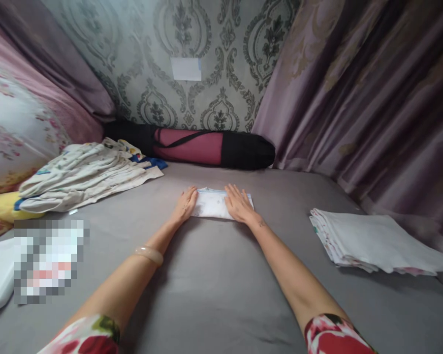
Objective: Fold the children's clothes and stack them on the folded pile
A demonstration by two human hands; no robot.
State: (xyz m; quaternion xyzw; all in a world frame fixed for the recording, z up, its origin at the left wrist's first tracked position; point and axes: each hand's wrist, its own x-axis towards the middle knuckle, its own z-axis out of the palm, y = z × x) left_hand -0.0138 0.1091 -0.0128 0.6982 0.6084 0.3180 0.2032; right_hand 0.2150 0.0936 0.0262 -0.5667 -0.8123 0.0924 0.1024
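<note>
A small folded white cloth (214,204) with a faint print lies flat on the grey bed sheet (214,275) ahead of me. My left hand (185,203) rests at the cloth's left end, fingers stretched out and flat. Over the cloth's right end lies my right hand (238,202), palm down with its fingers spread. Both arms reach forward from floral sleeves, and a pale bangle (149,254) sits on my left wrist.
A loose heap of printed white cloths (84,174) lies at the left. Folded white cloths are stacked (372,241) at the right. A maroon and black rolled bag (214,146) lies against the patterned wall. Curtains hang on the right; floral bedding is on the left.
</note>
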